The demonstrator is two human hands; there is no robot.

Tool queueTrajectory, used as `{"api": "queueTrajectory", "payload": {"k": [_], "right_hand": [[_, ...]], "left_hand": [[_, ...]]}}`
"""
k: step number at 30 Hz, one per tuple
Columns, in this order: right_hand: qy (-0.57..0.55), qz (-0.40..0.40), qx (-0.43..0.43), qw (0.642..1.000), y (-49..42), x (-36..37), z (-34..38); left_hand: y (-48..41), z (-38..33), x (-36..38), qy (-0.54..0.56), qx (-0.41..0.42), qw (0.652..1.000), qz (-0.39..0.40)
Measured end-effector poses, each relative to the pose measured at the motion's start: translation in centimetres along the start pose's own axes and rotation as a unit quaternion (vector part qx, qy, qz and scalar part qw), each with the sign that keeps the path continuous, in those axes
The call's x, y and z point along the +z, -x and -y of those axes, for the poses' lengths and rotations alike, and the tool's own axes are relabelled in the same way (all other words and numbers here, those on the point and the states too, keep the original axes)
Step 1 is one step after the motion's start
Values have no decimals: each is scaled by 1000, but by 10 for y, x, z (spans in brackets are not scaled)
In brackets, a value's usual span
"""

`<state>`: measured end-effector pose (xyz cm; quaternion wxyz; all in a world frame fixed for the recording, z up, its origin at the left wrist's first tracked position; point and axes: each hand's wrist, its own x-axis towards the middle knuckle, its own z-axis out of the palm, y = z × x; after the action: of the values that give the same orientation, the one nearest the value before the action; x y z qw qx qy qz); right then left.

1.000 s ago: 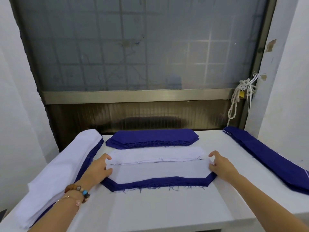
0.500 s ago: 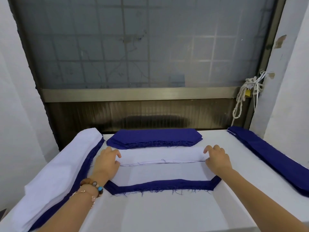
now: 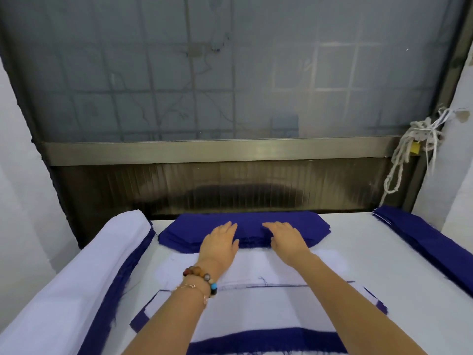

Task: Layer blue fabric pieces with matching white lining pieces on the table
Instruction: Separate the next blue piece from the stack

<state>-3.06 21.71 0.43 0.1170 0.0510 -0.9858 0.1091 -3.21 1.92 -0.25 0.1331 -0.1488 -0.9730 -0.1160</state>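
Now left hand and right hand lie flat, holding nothing, on the blue stack at the far edge of the table; I should peel one piece only, sparing the white lining.

This is a garment-cutting or sewing workshop. The white table is a work surface for cloth cut in bulk. Under the left hand and right hand lies a blue stack of many same-shaped pieces with clipped corners and raw edges. Left of the left hand runs a long white pile over blue layers. Right of the right hand, a long blue pile follows the table's edge. Nearer the person than the hands, 1 blue piece carries a white lining, with a loose thread on it. Beyond the hands stand a frosted window, bare white walls and a rope knotted at the frame.
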Motion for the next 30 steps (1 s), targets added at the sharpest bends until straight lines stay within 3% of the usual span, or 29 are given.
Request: {"api": "queueTrajectory", "payload": {"k": [6,13,23,26,30], "right_hand": [[83,-6,-22,996,-42,16,2],[-14,14,12,1000,-74,24,-10],[-74,30,-23,997,-78,22,-16],[-72,-3,-18,997,-73,25,-13],[14,-91,-63,994,-64,37,-8]], "left_hand": [[-30,3,14,-45,12,998,-42],[-71,10,23,20,-37,998,-44],[-76,16,33,87,-12,995,-52],[-72,15,32,67,-9,997,-47],[-73,15,27,42,1,998,-38]]}}
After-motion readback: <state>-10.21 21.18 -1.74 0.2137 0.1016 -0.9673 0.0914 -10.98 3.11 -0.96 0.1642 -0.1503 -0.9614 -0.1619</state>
